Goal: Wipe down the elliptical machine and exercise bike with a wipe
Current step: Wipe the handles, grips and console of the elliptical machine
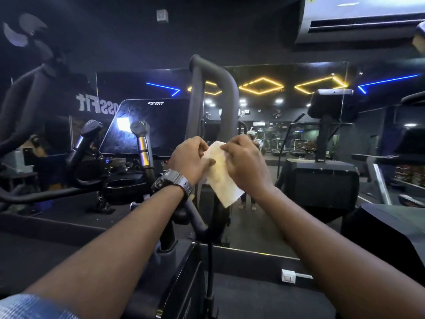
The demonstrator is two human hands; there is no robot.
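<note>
Both arms are out in front, and the hands meet dead centre over the wipe (220,173). The left hand (189,160), black watch (172,184) on its wrist, pinches the wipe's left edge, fingers curled in and thumb laid across the sheet. The right hand (245,161) pinches the upper right edge, fingers bent over the top. The pale sheet hangs between them, its loose lower corner drooping toward five o'clock.

Right behind the hands, at twelve o'clock, a thick grey handlebar (215,93) of the elliptical machine arches up. At ten o'clock sits the machine's dark screen (147,127), a bright glare on it, with two short grips (140,137) standing in front. A cup holder (125,184) sits at nine o'clock.

From one to two o'clock a wall mirror (287,134) shows yellow diamond lights and more gym floor. Another machine's console (331,103) rises at two o'clock, and an air conditioner (361,18) hangs top right.
</note>
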